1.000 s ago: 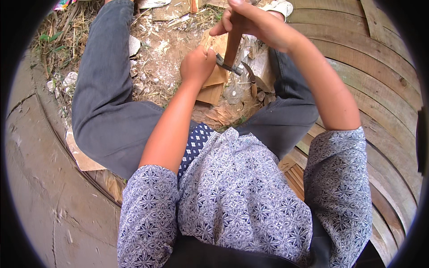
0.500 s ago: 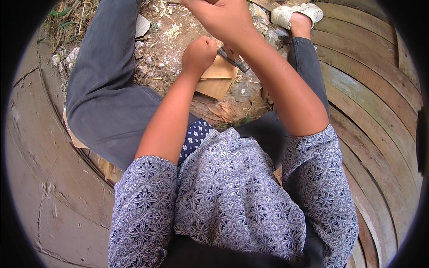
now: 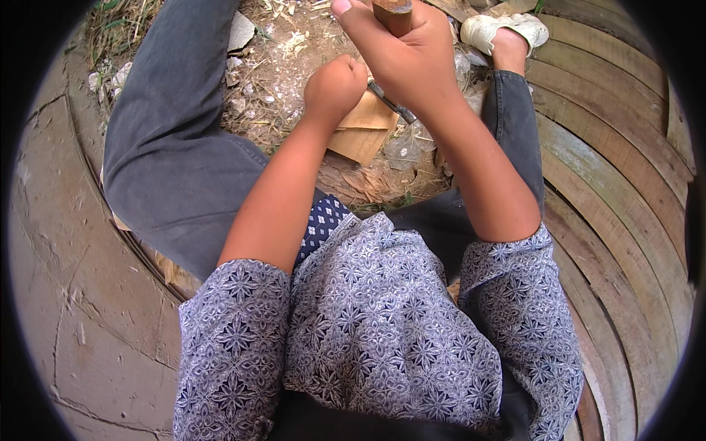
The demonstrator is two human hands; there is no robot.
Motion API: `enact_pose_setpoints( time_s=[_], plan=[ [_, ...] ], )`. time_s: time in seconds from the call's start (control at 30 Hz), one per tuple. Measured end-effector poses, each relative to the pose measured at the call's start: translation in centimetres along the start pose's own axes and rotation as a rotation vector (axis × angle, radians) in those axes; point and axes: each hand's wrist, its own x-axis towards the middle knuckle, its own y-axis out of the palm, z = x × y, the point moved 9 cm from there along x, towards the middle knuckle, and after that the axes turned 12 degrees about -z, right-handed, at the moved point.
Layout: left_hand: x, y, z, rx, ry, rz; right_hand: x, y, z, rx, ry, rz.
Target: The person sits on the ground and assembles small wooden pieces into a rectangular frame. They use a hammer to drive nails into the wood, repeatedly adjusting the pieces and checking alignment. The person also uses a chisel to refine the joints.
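Observation:
My right hand [image 3: 419,62] is closed round a brown wooden handle [image 3: 394,18], whose end sticks up between thumb and fingers. Below that hand shows a dark metal bar-like piece [image 3: 397,106]; whether it joins the handle is hidden. My left hand [image 3: 335,87] makes a fist just to the left and a little lower, and what it grips, if anything, cannot be made out. Light-brown pieces of wood [image 3: 364,140] lie beneath and beside the metal piece, between my legs.
My legs [image 3: 173,140] are spread to both sides. Long planks [image 3: 588,154] line the right, under my foot in a white shoe [image 3: 504,31]. A grey concrete surface [image 3: 81,294] lies at the left. Wood shavings [image 3: 294,44], plastic scraps and a pale flat chunk [image 3: 240,31] litter the ground.
My right hand has shifted right and slightly nearer, and the handle's end now shows above it. My left fist stays closed beside the wood. The view has moved slightly.

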Motion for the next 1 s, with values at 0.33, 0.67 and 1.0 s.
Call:
enact_pose_setpoints(
  time_s=[0.33,0.67,1.0],
  plan=[
    [-0.2,1.4,1.0,0.027,-0.158,0.170,-2.4,-2.0,0.1,-0.123,-0.056,-0.003],
    [-0.7,0.8,1.4,0.005,-0.207,0.189,-4.1,-2.6,1.8,-0.139,-0.056,0.035],
    [-1.0,-0.4,1.1,0.092,-0.235,0.172,-5.7,-4.3,2.6,-0.125,-0.186,-0.025]
  ],
)
